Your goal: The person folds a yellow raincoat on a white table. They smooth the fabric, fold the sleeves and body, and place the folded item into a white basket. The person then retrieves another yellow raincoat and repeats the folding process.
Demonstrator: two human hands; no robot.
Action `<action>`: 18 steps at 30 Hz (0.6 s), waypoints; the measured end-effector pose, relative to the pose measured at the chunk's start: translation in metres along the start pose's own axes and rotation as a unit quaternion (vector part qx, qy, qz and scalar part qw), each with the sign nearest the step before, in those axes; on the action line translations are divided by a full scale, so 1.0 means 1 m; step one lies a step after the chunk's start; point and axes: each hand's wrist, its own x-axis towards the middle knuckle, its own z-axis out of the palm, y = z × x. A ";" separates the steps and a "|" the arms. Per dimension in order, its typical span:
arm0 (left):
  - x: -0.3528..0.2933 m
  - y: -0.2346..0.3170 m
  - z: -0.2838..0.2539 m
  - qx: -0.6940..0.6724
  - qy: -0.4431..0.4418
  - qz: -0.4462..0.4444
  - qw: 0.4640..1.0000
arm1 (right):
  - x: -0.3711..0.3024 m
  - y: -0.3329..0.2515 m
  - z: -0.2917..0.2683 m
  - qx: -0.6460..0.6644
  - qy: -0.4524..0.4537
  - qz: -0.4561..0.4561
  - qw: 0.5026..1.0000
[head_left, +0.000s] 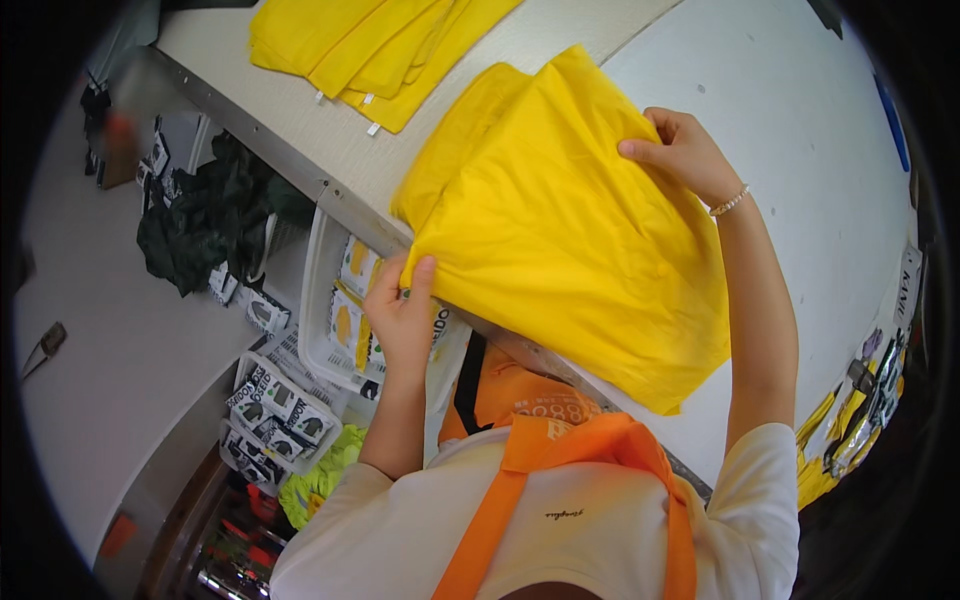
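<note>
Yellow cloth [560, 230] overhangs the table [800, 130] edge; left hand [400, 315] and right hand [685, 150] fingers pinch its corners.

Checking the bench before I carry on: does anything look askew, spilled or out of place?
Little stands out. The yellow cloth held by the left hand and right hand overhangs the table edge. A dark crumpled heap lies on the floor beside it, loose rather than stacked like the folded yellow pile.

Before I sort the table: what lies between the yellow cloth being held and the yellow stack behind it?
In the head view, only bare table separates the held yellow cloth from the stack.
</note>
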 end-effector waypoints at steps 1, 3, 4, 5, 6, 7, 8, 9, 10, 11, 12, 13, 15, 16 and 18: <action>0.001 -0.005 0.001 -0.052 -0.007 -0.090 0.995 | 0.000 0.000 0.003 -0.002 0.016 0.006 1.000; 0.013 -0.023 0.008 -0.156 -0.025 -0.261 0.952 | 0.006 0.003 0.011 -0.028 0.052 0.017 0.998; 0.015 -0.027 0.012 -0.242 -0.019 -0.242 0.939 | 0.013 0.011 0.019 -0.053 0.074 0.025 0.996; 0.015 -0.029 0.017 -0.326 -0.015 -0.222 0.919 | 0.017 0.017 0.026 -0.078 0.096 0.033 0.992; 0.016 -0.033 0.022 -0.409 -0.009 -0.202 0.890 | 0.019 0.021 0.031 -0.072 0.114 0.037 0.990; 0.009 -0.037 0.023 -0.409 -0.024 -0.154 0.899 | 0.020 0.025 0.034 -0.065 0.132 0.042 0.988; 0.000 -0.038 0.028 -0.366 -0.028 -0.121 0.922 | 0.021 0.028 0.037 -0.059 0.150 0.046 0.986; -0.012 -0.035 0.037 -0.321 -0.029 -0.089 0.942 | 0.025 0.030 0.041 -0.082 0.165 0.054 0.981; -0.019 -0.032 0.044 -0.276 -0.030 -0.054 0.959 | 0.024 0.026 0.043 -0.094 0.171 0.058 0.979; -0.022 -0.039 0.047 -0.255 -0.045 -0.055 0.964 | 0.022 0.021 0.045 -0.106 0.178 0.062 0.976; -0.019 -0.044 0.046 -0.217 -0.059 -0.109 0.968 | 0.019 0.018 0.047 -0.115 0.185 0.068 0.973; -0.013 -0.050 0.043 -0.179 -0.072 -0.162 0.968 | 0.014 0.013 0.047 -0.095 0.177 0.059 0.978; -0.008 -0.056 0.038 -0.173 -0.076 -0.215 0.958 | 0.005 0.002 0.043 -0.056 0.160 0.038 0.985; -0.009 -0.058 0.037 -0.206 -0.066 -0.215 0.952 | 0.004 0.003 0.036 -0.008 0.106 0.032 0.994; -0.008 -0.053 0.039 -0.304 -0.042 -0.220 0.926 | 0.001 0.010 0.019 0.090 -0.002 0.019 0.996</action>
